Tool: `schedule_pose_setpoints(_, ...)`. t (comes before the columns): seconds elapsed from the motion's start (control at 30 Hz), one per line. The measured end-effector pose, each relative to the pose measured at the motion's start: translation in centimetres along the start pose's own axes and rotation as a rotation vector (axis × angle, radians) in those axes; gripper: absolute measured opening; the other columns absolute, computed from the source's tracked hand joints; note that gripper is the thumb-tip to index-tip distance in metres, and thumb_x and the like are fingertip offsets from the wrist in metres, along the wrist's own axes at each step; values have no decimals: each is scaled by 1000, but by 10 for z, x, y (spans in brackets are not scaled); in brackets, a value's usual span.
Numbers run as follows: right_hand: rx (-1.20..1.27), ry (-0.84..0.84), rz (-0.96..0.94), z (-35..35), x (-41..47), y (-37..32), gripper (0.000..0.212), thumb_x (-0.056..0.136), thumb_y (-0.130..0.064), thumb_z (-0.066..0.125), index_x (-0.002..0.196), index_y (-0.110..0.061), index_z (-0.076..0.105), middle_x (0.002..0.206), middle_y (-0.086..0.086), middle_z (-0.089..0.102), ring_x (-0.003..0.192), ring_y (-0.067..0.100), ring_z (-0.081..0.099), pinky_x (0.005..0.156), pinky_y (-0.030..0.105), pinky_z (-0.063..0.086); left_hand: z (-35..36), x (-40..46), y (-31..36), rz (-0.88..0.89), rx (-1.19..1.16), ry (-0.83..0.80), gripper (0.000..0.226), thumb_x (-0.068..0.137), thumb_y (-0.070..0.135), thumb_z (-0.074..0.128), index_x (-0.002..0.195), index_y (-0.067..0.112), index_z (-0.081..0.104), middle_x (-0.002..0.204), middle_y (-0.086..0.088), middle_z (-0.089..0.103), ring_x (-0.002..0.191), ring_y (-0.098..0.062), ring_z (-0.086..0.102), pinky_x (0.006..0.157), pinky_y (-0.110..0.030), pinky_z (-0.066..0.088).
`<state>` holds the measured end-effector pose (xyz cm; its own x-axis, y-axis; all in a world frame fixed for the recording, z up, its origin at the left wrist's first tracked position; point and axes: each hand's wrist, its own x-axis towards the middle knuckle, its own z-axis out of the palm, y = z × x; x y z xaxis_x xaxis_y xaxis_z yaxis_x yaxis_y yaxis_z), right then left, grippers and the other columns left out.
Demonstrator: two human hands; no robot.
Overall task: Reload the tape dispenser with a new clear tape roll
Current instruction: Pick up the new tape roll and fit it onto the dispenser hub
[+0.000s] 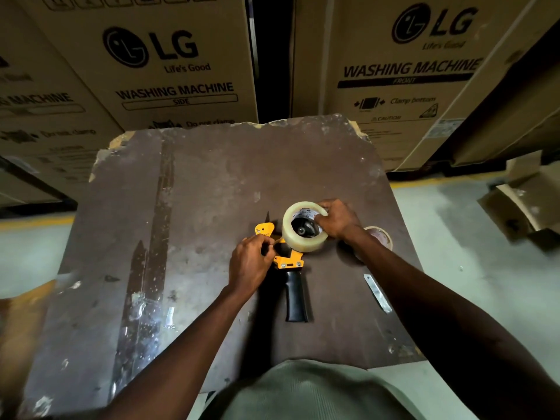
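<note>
Lay mid-table, the yellow tape dispenser (286, 259), black handle (295, 295) pointing back toward the person. Sat on its hub, a fat clear tape roll (303, 228), printed core label too small to read. Gripped at the roll's far rim by the right hand (336, 219), fingers curled over the edge. Pinched at the yellow frame by the left hand (251, 262), fingers closed; whether tape was caught between them, impossible to tell. Half hidden behind the right wrist, a second, nearly spent roll (380, 236). Off to the right on the worn brown table (212, 183), a thin metal blade (377, 294). Behind, stacked cartons (169, 65) printed "LG Life's Good", "WASHING MACHINE", "SIDE", "FRONT", "Clamp bottom". Smaller print blurred.
</note>
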<state>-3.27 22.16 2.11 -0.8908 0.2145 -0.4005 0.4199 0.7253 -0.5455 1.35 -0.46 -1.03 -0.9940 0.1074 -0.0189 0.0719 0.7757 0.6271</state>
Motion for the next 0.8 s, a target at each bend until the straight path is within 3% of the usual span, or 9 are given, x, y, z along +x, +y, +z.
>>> schedule_pose_setpoints(0.2,-59,48,-16,9,0,-2,31,82,-34,63,111,-30,71,103,6,76,99,31,67,84,35,53,-2,-1,-3,108,121,-69,34,85,13,58,117,27,62,95,6,69,95,-21,58,66,-31,48)
schedule_pose_setpoints(0.37,-82,109,-48,14,-7,-6,37,84,-29,64,120,-25,69,111,12,74,108,37,63,91,39,50,-5,2,-3,154,155,-159,48,84,12,57,130,27,54,109,-1,65,100,-26,55,72,-36,52)
schedule_pose_setpoints(0.57,-127,118,-42,10,-12,-13,38,85,-23,62,123,-19,66,116,17,71,110,40,62,91,41,50,-12,19,15,32,16,-126,50,89,43,50,138,33,46,129,0,56,123,-27,45,94,-40,45)
schedule_pose_setpoints(0.67,-133,87,-22,14,-10,-11,38,83,-26,59,120,-23,66,114,17,71,108,41,63,88,40,51,-12,48,27,17,75,-301,54,97,56,42,148,48,27,150,11,40,137,-24,26,103,-48,28)
schedule_pose_setpoints(0.8,-26,7,-87,15,-9,2,40,91,-44,50,125,-27,63,118,10,72,104,38,67,83,44,58,-10,66,19,74,105,-560,56,98,57,39,149,54,16,158,10,34,141,-22,18,103,-47,18)
